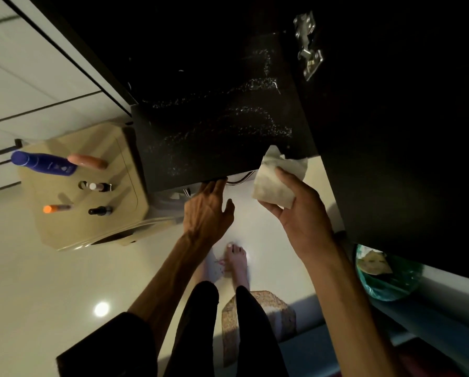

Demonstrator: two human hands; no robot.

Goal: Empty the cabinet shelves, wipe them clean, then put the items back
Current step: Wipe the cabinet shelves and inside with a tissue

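My dark, bare cabinet shelf (214,131) lies flat, streaked with pale speckled residue in curving trails. Just off its front edge I hold a crumpled beige paper wipe (274,180). The items I took out stand on the beige appliance top to the left: a tall blue spray can (44,163), a pink tube (88,161), an orange-capped tube (55,208) and two small dark bottles (100,198).

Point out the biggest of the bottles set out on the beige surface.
The blue bottle, farthest back on the beige surface; the others are much slimmer or smaller.
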